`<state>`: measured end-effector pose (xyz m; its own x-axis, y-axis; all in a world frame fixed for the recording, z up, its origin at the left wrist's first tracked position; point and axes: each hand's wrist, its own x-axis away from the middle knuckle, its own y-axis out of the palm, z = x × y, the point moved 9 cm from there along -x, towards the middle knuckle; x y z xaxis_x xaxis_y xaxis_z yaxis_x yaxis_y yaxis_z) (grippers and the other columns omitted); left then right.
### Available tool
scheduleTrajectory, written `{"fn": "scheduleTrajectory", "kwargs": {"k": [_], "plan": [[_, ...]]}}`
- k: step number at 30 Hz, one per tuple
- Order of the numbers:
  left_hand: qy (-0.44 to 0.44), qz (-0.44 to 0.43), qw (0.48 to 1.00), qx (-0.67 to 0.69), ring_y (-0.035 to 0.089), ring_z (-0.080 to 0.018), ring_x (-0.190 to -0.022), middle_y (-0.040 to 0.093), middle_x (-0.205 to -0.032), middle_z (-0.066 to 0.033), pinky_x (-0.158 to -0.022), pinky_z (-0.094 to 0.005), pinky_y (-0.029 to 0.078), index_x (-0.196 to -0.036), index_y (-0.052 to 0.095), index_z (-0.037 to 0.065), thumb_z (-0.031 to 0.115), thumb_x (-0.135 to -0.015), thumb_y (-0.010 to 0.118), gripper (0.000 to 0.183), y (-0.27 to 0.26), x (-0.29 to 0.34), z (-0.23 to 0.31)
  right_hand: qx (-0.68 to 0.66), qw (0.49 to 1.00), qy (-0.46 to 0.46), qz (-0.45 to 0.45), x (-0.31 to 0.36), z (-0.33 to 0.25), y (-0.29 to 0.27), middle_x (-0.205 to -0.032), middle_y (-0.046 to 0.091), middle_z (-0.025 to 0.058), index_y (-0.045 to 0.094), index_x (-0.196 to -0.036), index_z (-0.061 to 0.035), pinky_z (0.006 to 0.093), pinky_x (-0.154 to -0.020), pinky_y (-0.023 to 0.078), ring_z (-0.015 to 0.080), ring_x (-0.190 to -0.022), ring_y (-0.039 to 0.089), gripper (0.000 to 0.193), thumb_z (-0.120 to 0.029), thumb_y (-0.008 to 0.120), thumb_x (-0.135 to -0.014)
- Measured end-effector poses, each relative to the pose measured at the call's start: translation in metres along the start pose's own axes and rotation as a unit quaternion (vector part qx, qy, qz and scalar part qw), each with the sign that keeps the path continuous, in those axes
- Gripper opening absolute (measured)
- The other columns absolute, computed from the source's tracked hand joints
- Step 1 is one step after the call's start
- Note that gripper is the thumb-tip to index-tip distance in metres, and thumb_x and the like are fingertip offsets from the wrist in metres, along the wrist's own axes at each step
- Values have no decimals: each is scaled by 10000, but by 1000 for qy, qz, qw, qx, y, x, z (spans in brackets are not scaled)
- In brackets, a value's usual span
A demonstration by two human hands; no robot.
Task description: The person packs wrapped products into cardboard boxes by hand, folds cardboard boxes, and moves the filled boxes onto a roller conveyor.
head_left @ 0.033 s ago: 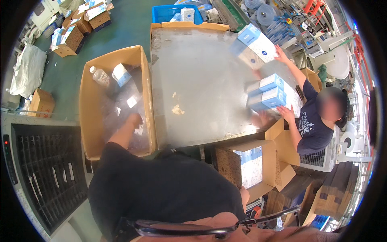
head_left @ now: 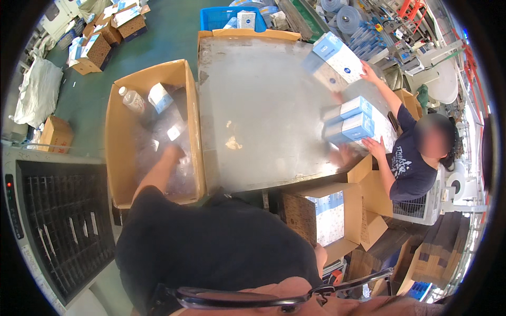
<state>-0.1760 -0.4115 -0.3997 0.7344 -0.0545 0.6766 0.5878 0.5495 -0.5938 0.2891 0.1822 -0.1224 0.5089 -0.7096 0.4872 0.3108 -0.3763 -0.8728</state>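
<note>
My left hand (head_left: 173,154) reaches down into a tall open cardboard box (head_left: 109,152) beside the metal table. Its fingers are blurred, and whether they grip anything is hidden. Close to them lie small white paper pieces (head_left: 174,132) on clear plastic film. A capped clear bottle (head_left: 133,100) and a white-and-blue packet (head_left: 160,98) rest farther back in that box. At the lower right, my right hand (head_left: 320,255) shows only in part, against the near side of an open carton (head_left: 300,217) holding white-and-blue patterned packs (head_left: 329,218). Its fingers are out of sight.
Across the metal table (head_left: 253,105) a co-worker (head_left: 406,158) has both hands on white-and-blue packs (head_left: 358,122). A blue basket (head_left: 208,20) stands beyond the table. A dark grille unit (head_left: 63,221) is at left; flattened cartons (head_left: 437,253) stack at lower right.
</note>
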Motion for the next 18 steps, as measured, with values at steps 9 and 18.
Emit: {"fn": "scheduleTrajectory", "kwargs": {"k": [9, 18], "plan": [[280, 98, 834, 465, 535, -94, -575, 616, -726, -20, -519, -231, 424, -920, 638, 38, 136, -848, 709, 141, -124, 216, 267, -323, 873, -254, 263, -6, -89, -113, -846, 683, 116, 714, -939, -29, 344, -738, 515, 240, -778, 650, 165, -117, 732, -801], [476, -222, 838, 148, 612, -137, -801, 652, -836, -45, -725, -285, 500, -1035, 630, 49, 130, -862, 704, 205, 176, 343, 473, -372, 815, -389, 215, -14, -140, -134, -905, 675, 117, 699, -918, -74, 414, -791, 488, 330, -891, 601, 146, -143, 716, -791]]}}
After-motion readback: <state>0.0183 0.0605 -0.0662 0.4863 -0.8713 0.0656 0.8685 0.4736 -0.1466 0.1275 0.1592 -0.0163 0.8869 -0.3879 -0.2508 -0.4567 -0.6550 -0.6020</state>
